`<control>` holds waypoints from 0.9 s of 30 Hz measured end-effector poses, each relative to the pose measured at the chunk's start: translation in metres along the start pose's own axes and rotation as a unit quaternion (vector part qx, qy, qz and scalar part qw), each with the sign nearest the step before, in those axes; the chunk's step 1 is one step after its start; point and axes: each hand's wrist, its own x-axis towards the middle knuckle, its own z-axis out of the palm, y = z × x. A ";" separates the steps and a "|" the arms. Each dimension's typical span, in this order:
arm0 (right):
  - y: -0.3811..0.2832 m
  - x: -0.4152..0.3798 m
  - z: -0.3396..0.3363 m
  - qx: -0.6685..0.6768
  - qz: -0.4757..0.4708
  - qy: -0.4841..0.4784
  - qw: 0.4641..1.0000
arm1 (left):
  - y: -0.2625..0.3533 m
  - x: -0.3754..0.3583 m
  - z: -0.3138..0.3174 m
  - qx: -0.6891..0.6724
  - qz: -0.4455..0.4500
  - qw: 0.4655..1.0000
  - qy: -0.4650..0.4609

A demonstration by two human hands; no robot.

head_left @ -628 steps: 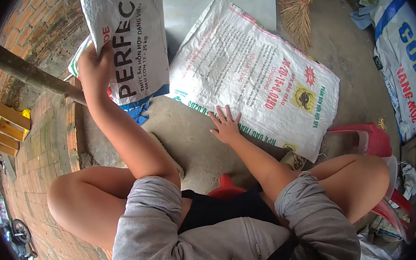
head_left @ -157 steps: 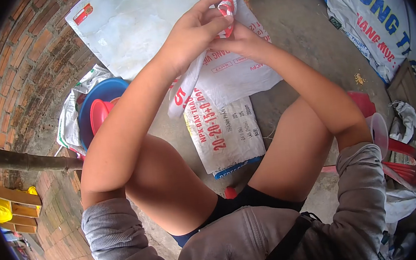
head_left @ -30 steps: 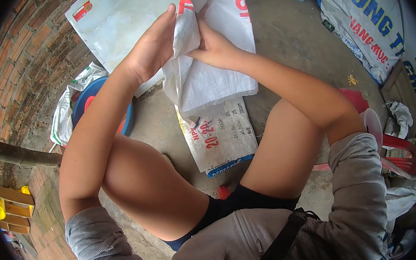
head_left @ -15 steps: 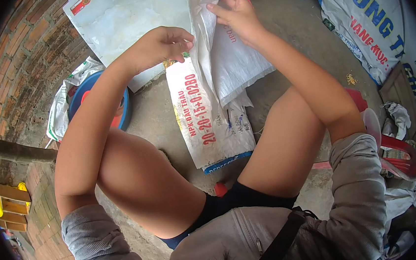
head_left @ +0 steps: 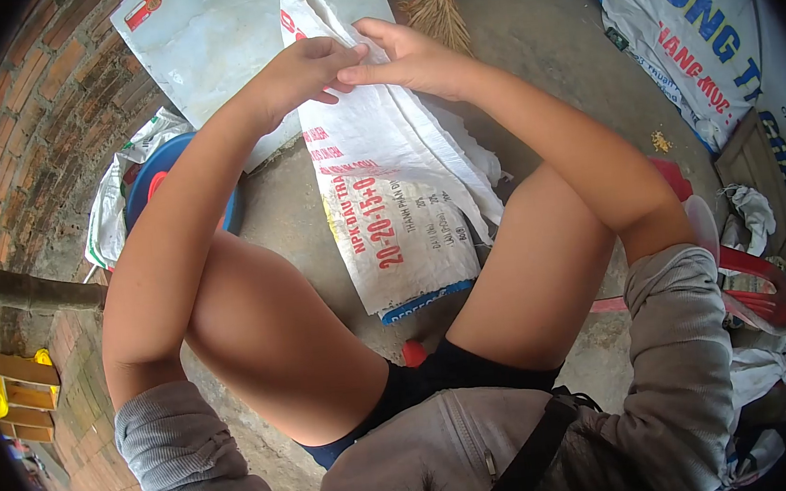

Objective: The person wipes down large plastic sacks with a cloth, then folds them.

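A white woven sack [head_left: 408, 202] with red and black print hangs between my knees, its lower end by the floor. My left hand [head_left: 311, 73] is closed on its upper part, fingers curled against the fabric. Touching it from the right, my right hand [head_left: 414, 58] grips the sack's folded edge between thumb and fingers. Both hands meet near the top of the sack, which rises past them in a narrow fold. Its right side lies in loose layers, and a blue printed strip shows at the bottom.
A pale metal-looking panel [head_left: 208, 51] lies behind my hands, with a straw broom [head_left: 438, 12] beside it. To the left are a blue basin [head_left: 138, 179] and a brick wall [head_left: 36, 118]. Large printed sacks [head_left: 674, 43] stand right, near a red plastic chair [head_left: 771, 292].
My right hand has moved left and slightly down, bringing the sack's edge over to my left hand. The layer that was spread to the right is now folded in, and the broom shows.
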 end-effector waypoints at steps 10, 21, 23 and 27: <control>0.000 -0.004 -0.008 -0.055 0.077 -0.098 0.991 | -0.002 -0.003 0.002 0.008 -0.003 0.999 0.031; 0.004 -0.008 -0.012 -0.003 0.006 -0.096 0.995 | -0.003 -0.003 0.002 -0.039 0.088 0.995 0.037; -0.013 -0.013 -0.016 0.067 0.054 -0.086 0.993 | -0.001 -0.002 0.001 -0.053 0.091 0.994 0.038; -0.011 -0.010 -0.021 0.190 0.090 -0.077 0.975 | 0.000 0.002 -0.004 -0.117 0.109 0.986 0.051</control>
